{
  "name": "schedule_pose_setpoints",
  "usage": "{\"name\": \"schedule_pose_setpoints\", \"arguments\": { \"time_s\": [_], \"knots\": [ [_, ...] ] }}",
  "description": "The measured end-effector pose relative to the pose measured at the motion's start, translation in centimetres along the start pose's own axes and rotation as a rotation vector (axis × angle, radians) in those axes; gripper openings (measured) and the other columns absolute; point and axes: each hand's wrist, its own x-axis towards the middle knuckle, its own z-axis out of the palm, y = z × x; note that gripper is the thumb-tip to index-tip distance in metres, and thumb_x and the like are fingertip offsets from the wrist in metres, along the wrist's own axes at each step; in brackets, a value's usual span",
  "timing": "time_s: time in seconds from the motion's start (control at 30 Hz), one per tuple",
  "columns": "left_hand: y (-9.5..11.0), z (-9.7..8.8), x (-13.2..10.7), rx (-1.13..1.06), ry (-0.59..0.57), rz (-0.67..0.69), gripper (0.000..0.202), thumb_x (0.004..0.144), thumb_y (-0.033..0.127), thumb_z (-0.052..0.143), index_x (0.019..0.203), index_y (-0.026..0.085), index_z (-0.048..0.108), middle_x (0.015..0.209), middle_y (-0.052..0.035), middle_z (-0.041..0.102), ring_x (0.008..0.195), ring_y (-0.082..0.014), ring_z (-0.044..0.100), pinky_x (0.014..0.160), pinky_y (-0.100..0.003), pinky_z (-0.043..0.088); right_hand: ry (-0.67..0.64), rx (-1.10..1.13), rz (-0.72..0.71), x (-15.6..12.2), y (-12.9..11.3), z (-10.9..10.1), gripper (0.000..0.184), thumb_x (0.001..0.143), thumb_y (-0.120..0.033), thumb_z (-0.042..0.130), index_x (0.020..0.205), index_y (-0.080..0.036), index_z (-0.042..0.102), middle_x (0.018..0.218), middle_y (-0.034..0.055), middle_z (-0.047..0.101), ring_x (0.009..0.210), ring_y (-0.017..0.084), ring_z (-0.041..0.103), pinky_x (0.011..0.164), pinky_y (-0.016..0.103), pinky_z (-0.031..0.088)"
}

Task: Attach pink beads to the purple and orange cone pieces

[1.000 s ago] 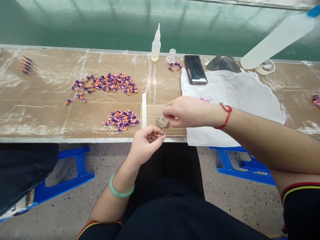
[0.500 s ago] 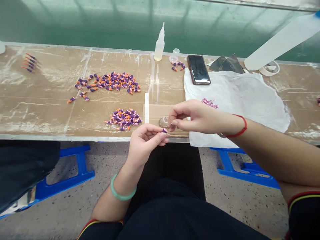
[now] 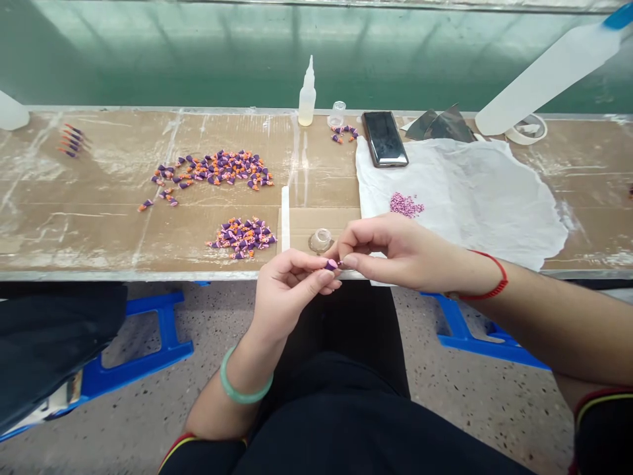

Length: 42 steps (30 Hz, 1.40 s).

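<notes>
Purple-and-orange piece (image 3: 331,264) sits pinched between left hand (image 3: 289,297) and right hand (image 3: 400,251) (both closed on it), just at the workbench's front edge (image 3: 148,276).

The left hand (image 3: 289,303) and right hand (image 3: 400,254) meet at the front edge of the desk (image 3: 99,231). Directly ahead, a small clear cup (image 3: 320,241) stands in the way, with an upright white strip (image 3: 285,218) just left of it and purple-and-orange pieces (image 3: 242,237) beyond. To the right, a hand could slide across the flat white sheet (image 3: 475,198) - as far as the black phone (image 3: 384,138).
</notes>
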Motion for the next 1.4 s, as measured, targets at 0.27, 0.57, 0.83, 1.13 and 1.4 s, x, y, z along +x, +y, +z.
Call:
{"name": "schedule_pose_setpoints", "arguments": {
  "time_s": [0.27,0.57,0.83,1.13,1.4],
  "knots": [
    [-0.1,0.4,-0.1,-0.008,-0.005,0.047,0.027,0.069,0.034,0.094,0.076,0.017,0.074,0.073,-0.0014,0.079,0.058,-0.0140,0.075,0.054,-0.018,0.062,0.037,-0.121,-0.057,-0.4,0.1,0.0,0.012,0.089,-0.018,0.056,0.079,-0.018,0.062,0.067,-0.0019,0.066,0.056,0.009,0.054,0.050,0.021,0.039],
    [0.0,0.5,0.1,-0.061,-0.006,0.058,0.021,0.069,0.029,0.094,0.076,0.018,0.077,0.070,-0.0014,0.079,0.057,-0.0135,0.075,0.054,-0.015,0.062,0.054,-0.217,-0.160,-0.3,-0.2,0.1,0.012,0.088,-0.013,0.054,0.080,-0.019,0.061,0.071,-0.0018,0.069,0.061,0.009,0.060,0.056,0.019,0.045],
    [0.1,0.7,0.2,-0.077,-0.002,0.056,0.020,0.068,0.029,0.095,0.075,0.019,0.079,0.068,-0.0005,0.078,0.056,-0.0121,0.075,0.054,-0.014,0.061,0.104,-0.323,-0.252,-0.3,-0.4,0.4,0.015,0.089,-0.010,0.050,0.078,-0.019,0.056,0.067,-0.0032,0.064,0.057,0.007,0.055,0.054,0.018,0.041],
    [0.0,0.7,0.2,-0.060,0.002,0.019,0.021,0.067,0.026,0.095,0.073,0.018,0.077,0.068,-0.0013,0.078,0.057,-0.0129,0.075,0.054,-0.015,0.062,0.118,-0.369,-0.266,-0.8,-0.1,0.8,0.015,0.089,-0.009,0.049,0.079,-0.018,0.055,0.067,-0.0033,0.062,0.057,0.008,0.054,0.055,0.018,0.038],
    [0.5,1.1,0.2,-0.080,0.048,-0.191,0.032,0.059,0.034,0.098,0.073,0.016,0.074,0.064,-0.0020,0.077,0.052,-0.0121,0.072,0.048,-0.013,0.057,0.160,-0.290,-0.089,-1.3,0.7,0.3,0.014,0.092,-0.017,0.051,0.085,-0.019,0.063,0.075,0.0003,0.070,0.062,0.012,0.061,0.058,0.023,0.045]
  ]
}}
